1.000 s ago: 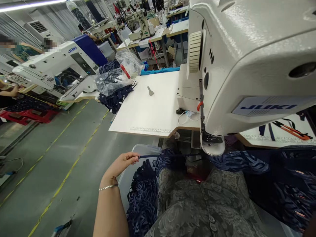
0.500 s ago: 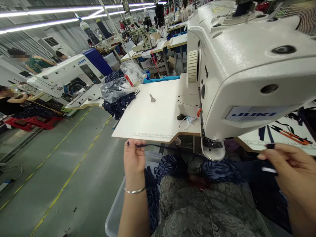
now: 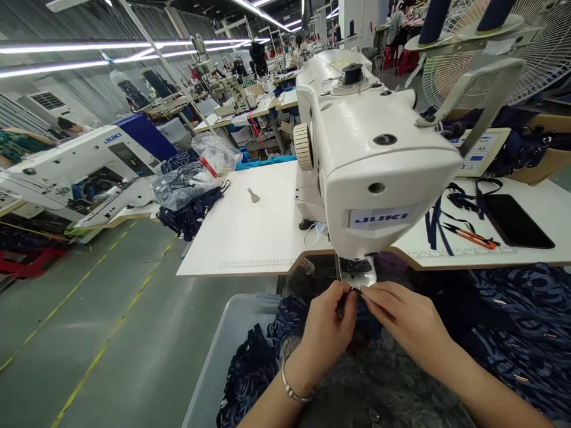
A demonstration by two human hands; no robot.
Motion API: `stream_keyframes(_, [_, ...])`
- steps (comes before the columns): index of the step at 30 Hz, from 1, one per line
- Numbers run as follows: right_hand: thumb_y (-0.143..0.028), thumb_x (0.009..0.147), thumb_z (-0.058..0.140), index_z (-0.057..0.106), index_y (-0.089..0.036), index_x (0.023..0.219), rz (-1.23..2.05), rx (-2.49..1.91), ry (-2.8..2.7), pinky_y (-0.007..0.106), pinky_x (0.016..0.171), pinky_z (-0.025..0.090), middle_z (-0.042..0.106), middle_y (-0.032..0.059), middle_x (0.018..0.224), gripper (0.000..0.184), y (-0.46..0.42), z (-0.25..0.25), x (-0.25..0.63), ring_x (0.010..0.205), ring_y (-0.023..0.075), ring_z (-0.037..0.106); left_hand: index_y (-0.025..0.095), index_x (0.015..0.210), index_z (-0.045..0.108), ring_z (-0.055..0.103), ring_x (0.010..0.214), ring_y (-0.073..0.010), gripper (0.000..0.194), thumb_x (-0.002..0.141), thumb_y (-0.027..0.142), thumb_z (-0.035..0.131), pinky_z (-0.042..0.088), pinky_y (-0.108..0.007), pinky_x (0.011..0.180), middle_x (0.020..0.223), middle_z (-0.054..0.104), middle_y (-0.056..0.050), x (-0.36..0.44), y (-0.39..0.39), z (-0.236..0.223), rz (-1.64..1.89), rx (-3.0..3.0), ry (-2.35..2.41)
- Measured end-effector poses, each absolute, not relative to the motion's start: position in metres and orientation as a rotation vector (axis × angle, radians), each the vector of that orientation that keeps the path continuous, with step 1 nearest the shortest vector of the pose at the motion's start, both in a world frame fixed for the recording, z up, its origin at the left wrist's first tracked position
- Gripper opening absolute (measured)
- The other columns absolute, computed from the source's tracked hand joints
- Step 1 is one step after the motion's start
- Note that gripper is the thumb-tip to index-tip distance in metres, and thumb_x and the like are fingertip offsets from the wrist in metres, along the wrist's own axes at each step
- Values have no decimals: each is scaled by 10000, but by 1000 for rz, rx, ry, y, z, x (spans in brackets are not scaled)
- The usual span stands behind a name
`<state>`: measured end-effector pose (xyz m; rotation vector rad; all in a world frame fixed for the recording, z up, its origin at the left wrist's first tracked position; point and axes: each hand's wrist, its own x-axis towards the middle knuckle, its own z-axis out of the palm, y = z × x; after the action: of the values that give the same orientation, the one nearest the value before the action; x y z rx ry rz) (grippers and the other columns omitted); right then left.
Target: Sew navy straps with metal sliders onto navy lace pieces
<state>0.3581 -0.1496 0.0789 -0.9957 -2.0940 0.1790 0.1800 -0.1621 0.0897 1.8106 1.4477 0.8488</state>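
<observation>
Both my hands meet just in front of the sewing machine's needle end. My left hand, with a silver bangle at its wrist, pinches a dark strap. From the other side my right hand pinches the same strap, fingertips nearly touching the left ones. A small pale or shiny bit shows at the pinch, too small to name. Close behind the fingertips is the machine's metal sewing plate. Navy patterned fabric lies over my lap on the right, and more navy pieces fill the left side.
A clear plastic bin stands at my left. The white table bears a grey metal piece and a bagged navy bundle. Orange-handled tools, dark straps and a phone lie on the right.
My hands have come together from wide apart; the strap stretched between them is now gathered at the fingertips before the needle end. The view has shifted right, bringing the phone and fan into sight.
</observation>
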Motion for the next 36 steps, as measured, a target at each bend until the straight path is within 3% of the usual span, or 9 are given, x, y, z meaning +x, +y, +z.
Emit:
stream_keyframes(4, [-137, 952, 506, 653, -192, 1109, 125, -1042, -2094, 299, 746, 591, 726, 70, 952, 222, -151, 74, 354, 828, 175, 703, 207, 856, 503, 506, 592, -145, 154, 970, 188, 400, 359, -266, 516, 683, 538, -3, 182, -162, 90, 836, 2354, 1577])
stream_keyframes(8, [-148, 963, 479, 636, -214, 1162, 279, -1044, -2003, 311, 819, 592, 732, 66, 1022, 262, -148, 74, 353, 904, 180, 705, 173, 993, 542, 536, 633, -197, 174, 921, 101, 400, 417, -327, 528, 728, 577, -42, 181, -164, 97, 654, 2811, 1608])
stream_keyframes(18, [-127, 947, 497, 647, -238, 1154, 349, -927, -2061, 250, 773, 583, 728, 38, 955, 279, -145, 84, 364, 849, 144, 697, 180, 999, 533, 524, 647, -200, 234, 864, 43, 400, 454, -340, 564, 767, 583, -40, 182, -166, 95, 568, 2795, 1576])
stream_keyframes(24, [-126, 923, 489, 635, -215, 861, 335, -1034, -2060, 244, 567, 508, 640, 7, 696, 182, -148, 82, 357, 618, 140, 612, 141, 1065, 535, 557, 658, -189, 225, 910, 70, 387, 469, -325, 581, 777, 605, -55, 185, -169, 98, 607, 2908, 1502])
stream_keyframes(27, [-176, 930, 493, 602, -224, 804, 530, -1134, -1971, 230, 562, 508, 639, -5, 704, 174, -150, 83, 353, 615, 134, 617, 130, 1085, 546, 567, 645, -172, 225, 926, 74, 398, 467, -308, 572, 771, 611, -52, 187, -172, 100, 587, 3073, 1481])
stream_keyframes(33, [-214, 987, 403, 608, -243, 1150, 810, -1093, -1971, 262, 816, 579, 718, 44, 1057, 264, -153, 80, 362, 941, 163, 698, 127, 1143, 529, 579, 645, -170, 257, 939, 98, 375, 451, -310, 548, 748, 611, -53, 186, -173, 90, 526, 2988, 1560])
stream_keyframes(36, [-250, 993, 401, 547, -257, 1287, 832, -1134, -1956, 265, 797, 600, 729, 35, 1084, 328, -151, 74, 369, 942, 168, 716, 148, 1151, 525, 569, 625, -167, 216, 956, 155, 433, 408, -319, 528, 717, 595, -28, 186, -172, 87, 518, 2905, 1575])
